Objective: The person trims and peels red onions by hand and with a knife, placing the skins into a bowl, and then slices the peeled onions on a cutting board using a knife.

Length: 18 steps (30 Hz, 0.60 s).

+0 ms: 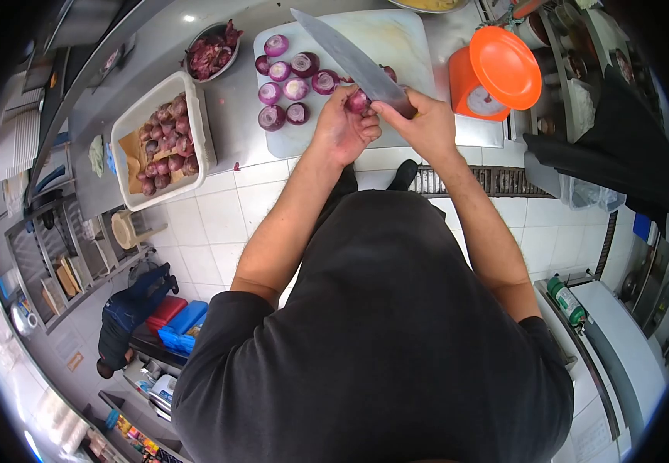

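My left hand [347, 127] is closed round a red onion [358, 102] above the near edge of a white cutting board [404, 38]. In my right hand [427, 123] is a large knife [350, 60], its blade pointing up and to the left and its handle hidden by the fingers. The right thumb reaches toward the onion, beside the blade. Several peeled onions with cut ends [296, 89] rest on the left half of the board. Part of another onion [388, 72] shows behind the blade.
A white bin [203, 139] of unpeeled onions and a bowl of skins [211, 55] stand left of the board. An orange scale [462, 81] is at its right. Another person [122, 316] is bent over at the lower left, by red and blue crates.
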Tool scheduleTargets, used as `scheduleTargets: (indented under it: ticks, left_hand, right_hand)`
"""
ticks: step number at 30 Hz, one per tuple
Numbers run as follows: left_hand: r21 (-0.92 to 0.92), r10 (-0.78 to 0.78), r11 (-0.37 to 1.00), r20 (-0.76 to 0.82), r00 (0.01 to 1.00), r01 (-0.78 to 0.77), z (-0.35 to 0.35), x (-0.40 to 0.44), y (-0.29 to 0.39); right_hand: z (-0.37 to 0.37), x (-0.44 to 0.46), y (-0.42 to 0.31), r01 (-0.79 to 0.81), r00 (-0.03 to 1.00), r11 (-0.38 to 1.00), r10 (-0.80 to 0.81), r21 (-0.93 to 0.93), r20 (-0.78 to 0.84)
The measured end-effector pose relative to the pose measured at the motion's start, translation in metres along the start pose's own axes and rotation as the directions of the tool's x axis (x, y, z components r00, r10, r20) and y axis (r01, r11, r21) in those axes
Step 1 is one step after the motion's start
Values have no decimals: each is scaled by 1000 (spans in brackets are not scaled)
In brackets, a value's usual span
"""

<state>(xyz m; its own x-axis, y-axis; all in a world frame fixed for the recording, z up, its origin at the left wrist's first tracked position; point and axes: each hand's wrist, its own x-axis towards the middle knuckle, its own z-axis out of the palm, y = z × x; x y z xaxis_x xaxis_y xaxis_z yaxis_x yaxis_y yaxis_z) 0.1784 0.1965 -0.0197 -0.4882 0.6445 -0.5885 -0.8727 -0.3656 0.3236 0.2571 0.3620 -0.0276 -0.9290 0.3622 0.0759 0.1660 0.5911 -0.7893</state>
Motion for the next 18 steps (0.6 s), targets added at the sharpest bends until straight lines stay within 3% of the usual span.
scheduleTargets:
  ticks: [3, 6, 9, 15, 18]
  left_hand:
    - [18, 14, 1000, 6, 1000, -14, -1, 0, 0]
    - [-23, 0, 1000, -10, 1000, -1, -10, 2, 0]
    - [-96, 7, 995, -31, 999, -10, -15, 1, 1]
    - [7, 101, 995, -15, 995, -101, -6, -4, 2]
    - [145, 195, 972, -67, 979, -184, -2, -7, 3]
  right_hand:
    - [-4, -5, -7, -24, 999, 999, 22, 38, 46]
    - [-14, -9, -19, -81, 996, 961, 70, 263, 51]
    - [-20, -6, -15, -126, 991, 950, 105, 285, 86]
    - [-27, 1, -6, -131, 975, 991, 126, 12, 183]
    - [-25, 1, -9, -144, 973, 988, 130, 58, 192]
